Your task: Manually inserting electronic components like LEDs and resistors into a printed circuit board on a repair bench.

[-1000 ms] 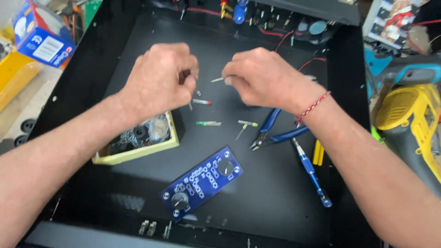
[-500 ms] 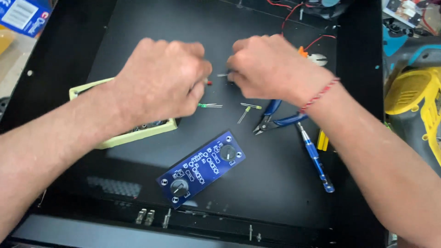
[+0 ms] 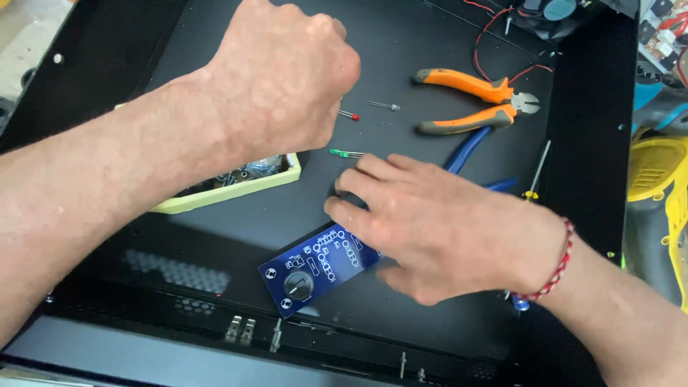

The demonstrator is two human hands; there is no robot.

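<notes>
Right hand (image 3: 437, 226) spread flat, fingers touching blue circuit board (image 3: 320, 266); left hand (image 3: 283, 75) fisted above it, contents hidden.

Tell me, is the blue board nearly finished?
Barely started. The blue circuit board carries one black knob; its other spots look bare. The right hand rests on its end, the left hand is fisted above. The green LED and red LED lie loose.

blue circuit board (image 3: 319, 269) | flat, black knob up | tilted on black tray floor | right end under hand
</notes>
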